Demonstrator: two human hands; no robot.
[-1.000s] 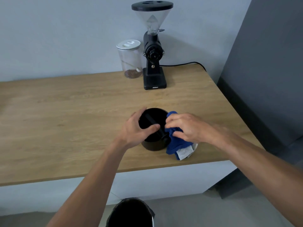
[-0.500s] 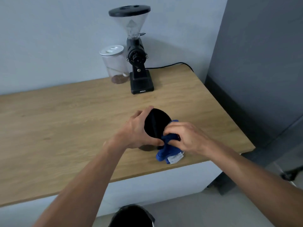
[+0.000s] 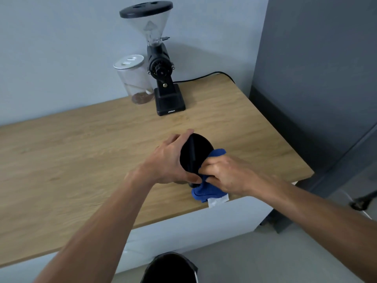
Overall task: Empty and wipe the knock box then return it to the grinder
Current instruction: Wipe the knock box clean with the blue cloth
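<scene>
The black round knock box (image 3: 196, 149) is tilted on its side above the wooden counter, its mouth turned toward me and its bar running across it. My left hand (image 3: 170, 160) grips its left wall. My right hand (image 3: 223, 173) presses a blue cloth (image 3: 206, 190) against the box's lower right rim; a white tag hangs from the cloth. The black grinder (image 3: 161, 68) with a clear hopper stands at the back of the counter by the wall.
A clear jar (image 3: 133, 78) with a white lid and some brown grounds stands left of the grinder. The grinder's black cable (image 3: 206, 76) runs right along the wall. The wooden counter (image 3: 71, 160) ends at right near a grey wall. A black bin (image 3: 169, 268) sits on the floor below.
The knock box has been tipped from upright onto its side. My right hand and cloth have shifted to its lower rim. The view has swung right.
</scene>
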